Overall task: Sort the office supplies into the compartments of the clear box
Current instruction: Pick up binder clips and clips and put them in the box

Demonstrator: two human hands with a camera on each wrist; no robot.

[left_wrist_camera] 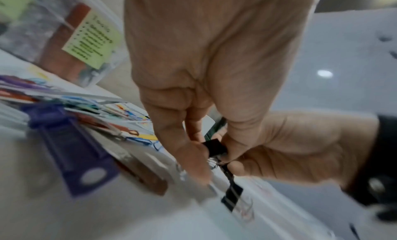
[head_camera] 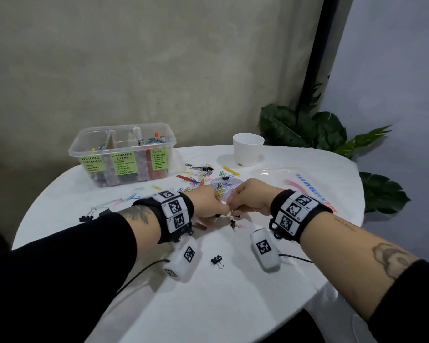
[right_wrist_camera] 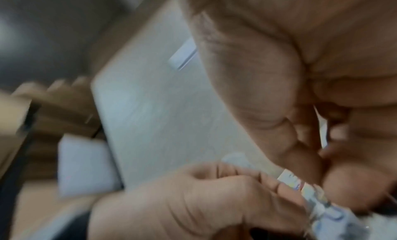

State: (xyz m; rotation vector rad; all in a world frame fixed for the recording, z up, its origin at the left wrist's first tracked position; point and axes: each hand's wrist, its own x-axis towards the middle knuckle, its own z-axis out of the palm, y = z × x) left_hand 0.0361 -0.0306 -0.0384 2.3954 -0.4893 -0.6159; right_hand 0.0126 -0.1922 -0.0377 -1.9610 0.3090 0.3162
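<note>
My two hands meet over the middle of the white table. My left hand (head_camera: 222, 214) pinches a small black binder clip (left_wrist_camera: 216, 147) between thumb and fingers (left_wrist_camera: 193, 160). My right hand (head_camera: 235, 210) pinches the silver wire handles just below that clip. A second black binder clip (left_wrist_camera: 233, 194) hangs beneath them, its end near the table (head_camera: 233, 224). The clear box (head_camera: 122, 154), with green labels on its compartments, stands at the back left and holds supplies. Coloured paper clips (head_camera: 198, 178) lie scattered beyond my hands. The right wrist view is blurred and shows only both hands close together.
A white cup (head_camera: 248, 149) stands at the back. Loose black binder clips lie near the front (head_camera: 216, 259) and at the left (head_camera: 86, 217). A clear lid (head_camera: 295, 179) lies to the right. A plant (head_camera: 320, 134) stands behind the round table's far edge.
</note>
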